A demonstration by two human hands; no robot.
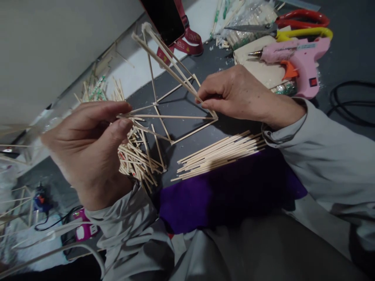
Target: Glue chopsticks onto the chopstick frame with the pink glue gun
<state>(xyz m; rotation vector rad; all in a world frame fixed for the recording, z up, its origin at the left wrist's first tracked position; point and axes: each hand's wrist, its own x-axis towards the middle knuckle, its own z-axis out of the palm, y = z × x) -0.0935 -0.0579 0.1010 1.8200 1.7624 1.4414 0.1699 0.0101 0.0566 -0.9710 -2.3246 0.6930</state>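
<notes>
A frame of thin wooden sticks (181,117), joined at whitish corners, stands over the dark table between my hands. My left hand (96,144) pinches its left corner between thumb and fingers. On the other side, my right hand (234,93) pinches a slanting stick of the same frame, just above its right corner. A loose row of straight sticks (219,154) lies below the frame, beside purple cloth (187,203). Under and beside my left fingers is a heap of short sticks (134,156), partly hidden by that hand.
A pink glue gun (293,62), yellow-handled scissors (307,34) and red-handled scissors (304,17) lie at the upper right. Beyond the frame are a black phone (165,19) and a red strap (190,45). A black cable (345,103) curls at the right; a magenta device (83,224) sits lower left.
</notes>
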